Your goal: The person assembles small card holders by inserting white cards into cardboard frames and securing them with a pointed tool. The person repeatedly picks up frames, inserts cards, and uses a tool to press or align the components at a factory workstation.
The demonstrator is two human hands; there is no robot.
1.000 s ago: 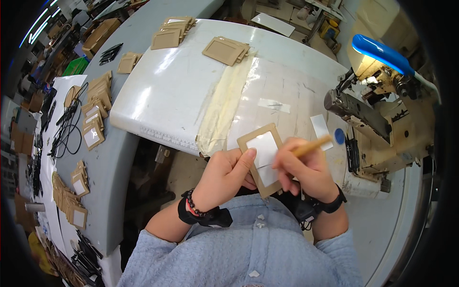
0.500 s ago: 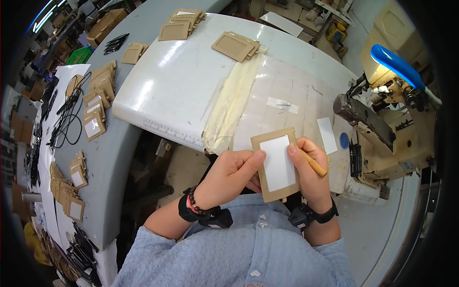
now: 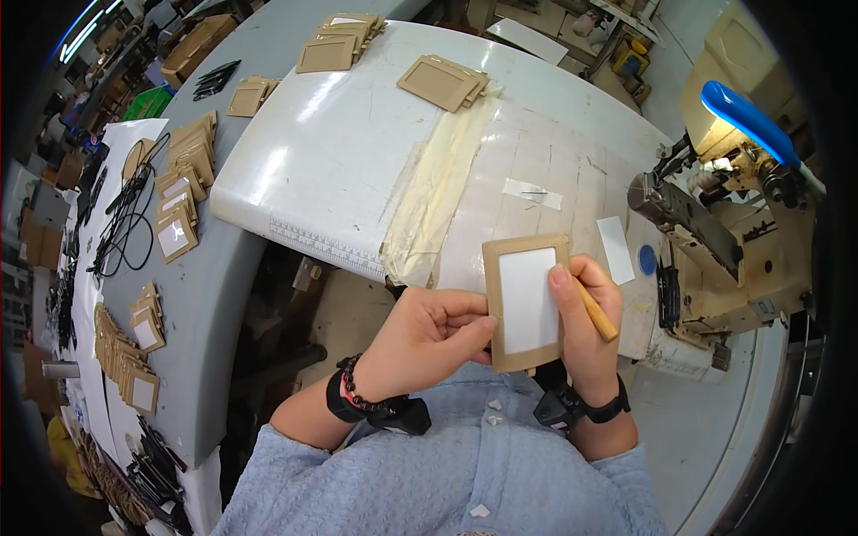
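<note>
A tan card holder (image 3: pixel 497 308) with a white window is held upright in front of my chest. My right hand (image 3: pixel 585 344) grips its right side, thumb on the face and fingers behind. Tucked in that same hand is a tool with a wooden handle (image 3: pixel 597 314); its working end is hidden. My left hand (image 3: pixel 420 344) pinches the lower left edge of the holder between thumb and fingers, some of them hidden behind it.
A sewing machine (image 3: pixel 693 228) with a blue lamp (image 3: pixel 746 121) stands at the right. Stacked tan holders (image 3: pixel 440 82) lie at the table's far side, and more piles (image 3: pixel 186 188) line the grey table at left. A white strip (image 3: pixel 615 250) lies near the machine.
The card holder has shifted slightly right and up. My left thumb has slid off the window's edge, down to the holder's lower left border. The wooden-handled tool stays in my right hand.
</note>
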